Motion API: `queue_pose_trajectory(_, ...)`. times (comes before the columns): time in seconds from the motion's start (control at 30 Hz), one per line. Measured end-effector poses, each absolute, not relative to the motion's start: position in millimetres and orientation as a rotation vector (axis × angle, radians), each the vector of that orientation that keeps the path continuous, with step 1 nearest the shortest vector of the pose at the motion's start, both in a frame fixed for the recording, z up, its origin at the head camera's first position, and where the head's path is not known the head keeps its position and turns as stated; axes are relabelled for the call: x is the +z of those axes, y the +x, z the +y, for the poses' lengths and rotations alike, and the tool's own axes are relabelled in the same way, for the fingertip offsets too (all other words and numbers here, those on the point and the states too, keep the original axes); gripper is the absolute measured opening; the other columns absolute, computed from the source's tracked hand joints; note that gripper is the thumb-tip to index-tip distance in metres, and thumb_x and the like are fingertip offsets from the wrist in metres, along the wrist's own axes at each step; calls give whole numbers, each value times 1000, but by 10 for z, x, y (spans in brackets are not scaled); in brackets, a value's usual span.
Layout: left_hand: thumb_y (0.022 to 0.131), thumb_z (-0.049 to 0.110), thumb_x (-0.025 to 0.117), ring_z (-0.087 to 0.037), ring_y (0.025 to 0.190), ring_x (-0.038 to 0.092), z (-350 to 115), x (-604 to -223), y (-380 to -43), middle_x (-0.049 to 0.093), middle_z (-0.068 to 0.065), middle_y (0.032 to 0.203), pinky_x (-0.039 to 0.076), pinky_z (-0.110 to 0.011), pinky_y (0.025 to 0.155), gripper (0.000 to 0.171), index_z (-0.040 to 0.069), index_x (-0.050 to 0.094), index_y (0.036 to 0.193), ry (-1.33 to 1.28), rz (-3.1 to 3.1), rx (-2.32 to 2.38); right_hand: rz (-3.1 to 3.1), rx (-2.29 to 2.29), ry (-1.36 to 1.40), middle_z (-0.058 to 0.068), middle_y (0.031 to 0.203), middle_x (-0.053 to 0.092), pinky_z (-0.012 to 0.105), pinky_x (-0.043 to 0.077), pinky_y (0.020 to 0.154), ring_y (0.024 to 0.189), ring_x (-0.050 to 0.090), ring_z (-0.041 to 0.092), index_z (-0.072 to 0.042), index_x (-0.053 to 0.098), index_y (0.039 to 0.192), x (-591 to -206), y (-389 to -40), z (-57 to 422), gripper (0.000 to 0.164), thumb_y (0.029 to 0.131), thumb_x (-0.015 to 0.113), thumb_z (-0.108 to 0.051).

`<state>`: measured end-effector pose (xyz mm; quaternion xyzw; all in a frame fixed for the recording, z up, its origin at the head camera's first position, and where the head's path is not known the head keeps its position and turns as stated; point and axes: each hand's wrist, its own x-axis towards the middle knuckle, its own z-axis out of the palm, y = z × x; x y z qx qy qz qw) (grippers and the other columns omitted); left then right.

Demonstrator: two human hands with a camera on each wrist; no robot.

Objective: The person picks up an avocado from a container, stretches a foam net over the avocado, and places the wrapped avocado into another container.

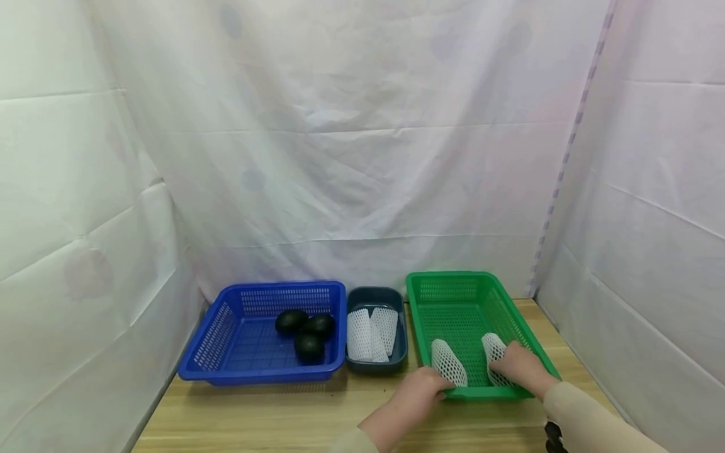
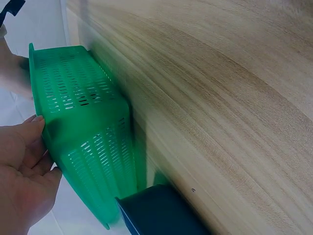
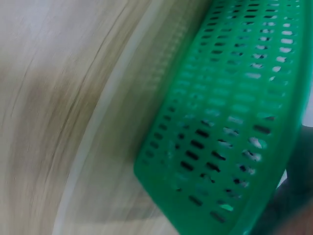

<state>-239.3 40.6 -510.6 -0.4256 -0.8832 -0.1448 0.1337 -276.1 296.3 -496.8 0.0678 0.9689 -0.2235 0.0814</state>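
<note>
Two white foam net sleeves with something inside lie in the green basket [image 1: 453, 301]. My right hand [image 1: 523, 367] reaches over the basket's front right and grips the right net sleeve [image 1: 494, 348]. At the front left corner, my left hand [image 1: 415, 397] has its fingertips at the rim, right by the lower end of the left net sleeve [image 1: 447, 363]. In the left wrist view the left hand [image 2: 22, 166] overlaps the basket rim; I cannot tell whether it holds anything. The right wrist view shows mostly the green basket wall [image 3: 220, 117], with the right hand largely hidden.
Left of the green basket stands a dark blue bin [image 1: 376, 368] holding several flat white net sleeves [image 1: 359, 335]. Farther left, a blue basket [image 1: 255, 377] holds three dark green avocado-like fruits [image 1: 309, 347]. All stand on a wooden table [image 1: 272, 415], with white cloth [image 1: 362, 176] behind.
</note>
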Motion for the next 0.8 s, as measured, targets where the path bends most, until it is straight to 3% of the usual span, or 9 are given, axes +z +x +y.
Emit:
queue_pose_trajectory(0.33,76,18,69,0,84,55,408,-5094,-2390,64,16,91,41,-11,76,25,22,68,101,-1233,-2565,-408,2905,-558,152,12,76,53,37,42,56,66,48,23,16,48,96,-4955,-2762,2983,51,76,66,-28)
queue_pose_trajectory(0.67,77,18,69,0,84,54,411,-5131,-2385,63,15,89,41,-11,74,24,22,69,100,-1221,-2571,-401,2968,-435,36,5,65,49,34,39,52,57,45,19,-2,55,73,-4851,-2740,2980,26,80,63,-26)
queue_pose_trajectory(0.8,77,17,69,-1,86,54,402,-5110,-2377,63,14,91,41,-12,76,25,21,68,101,-1235,-2568,-392,2970,-426,1,6,67,50,35,40,53,58,46,19,0,55,76,-4761,-2739,2990,27,83,59,-25)
